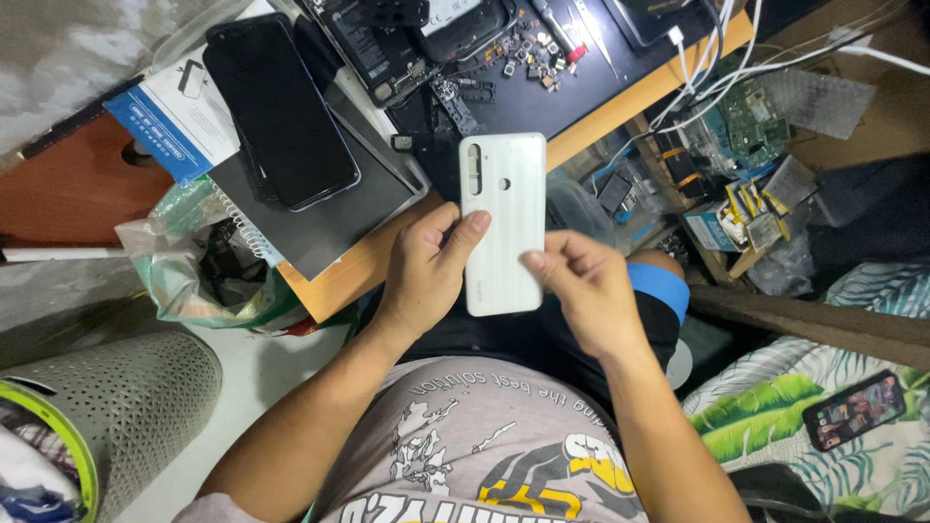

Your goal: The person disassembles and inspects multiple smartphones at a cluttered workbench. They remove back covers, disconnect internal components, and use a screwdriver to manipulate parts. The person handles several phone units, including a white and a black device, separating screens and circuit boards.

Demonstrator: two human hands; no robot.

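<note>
A white phone [502,221] with its back and camera strip facing up is held over my lap, just in front of the wooden desk edge [620,102]. My left hand [428,266] grips its left side with the thumb on the back. My right hand [584,288] holds the lower right edge, thumb pressed on the back. Both hands are shut on it.
A black phone [279,108] lies on a grey notebook [329,208] at the desk's left. Small phone parts [504,58] lie on a dark mat. A plastic bag [199,266], a perforated grey bin [116,407], circuit boards [751,116] and another phone [854,410] on leaf-print fabric surround me.
</note>
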